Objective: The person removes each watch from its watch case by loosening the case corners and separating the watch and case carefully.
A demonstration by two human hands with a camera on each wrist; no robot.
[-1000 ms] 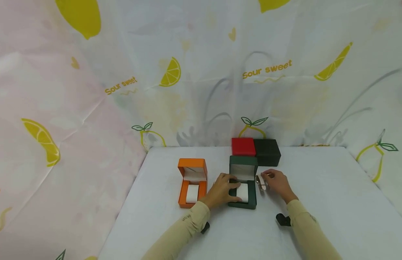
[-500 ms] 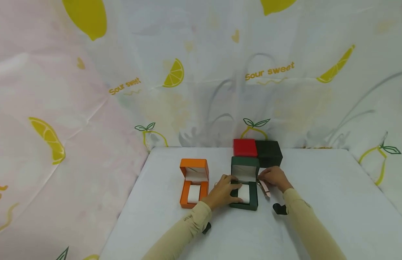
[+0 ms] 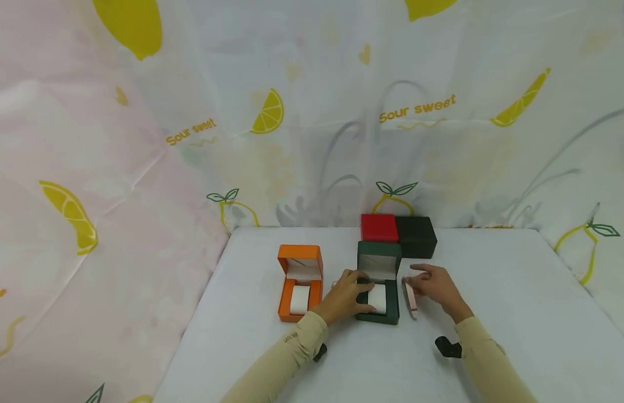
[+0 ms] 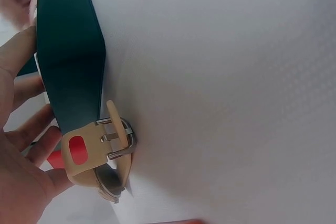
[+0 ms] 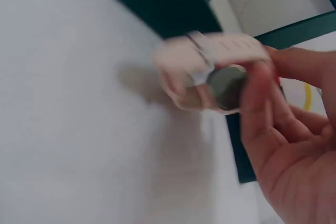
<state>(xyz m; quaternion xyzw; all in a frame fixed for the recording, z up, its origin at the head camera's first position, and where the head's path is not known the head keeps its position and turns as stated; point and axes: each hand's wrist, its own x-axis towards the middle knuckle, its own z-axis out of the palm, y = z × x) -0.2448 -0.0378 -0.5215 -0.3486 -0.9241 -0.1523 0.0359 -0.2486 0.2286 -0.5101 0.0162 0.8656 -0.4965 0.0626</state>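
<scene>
My left hand [image 3: 344, 296] lies over the left side of an opened dark green watch box [image 3: 391, 302], its spread fingers on the rim and by the white cushion [image 3: 377, 299]. In the left wrist view those fingers reach to the green box wall [image 4: 71, 40]. Just right of the box, my right hand [image 3: 438, 288] pinches a wristwatch with a pale pink strap [image 3: 410, 299]. The right wrist view shows this watch [image 5: 181, 69] blurred, its strap closed in a loop. A second watch with a beige strap [image 4: 86, 153] lies beside the box, near the left fingers.
Left of the green box stands an opened orange watch box [image 3: 285, 302] with a white cushion. Behind the green box are a red box [image 3: 378, 226] and a black box [image 3: 417, 238], both closed. A fruit-printed cloth [image 3: 312, 112] hangs behind the white table [image 3: 372, 364].
My right hand moves away from the table's front and back toward it, keeping the pink-strapped watch, which turns so its strap faces up. My left hand and the boxes hold their places.
</scene>
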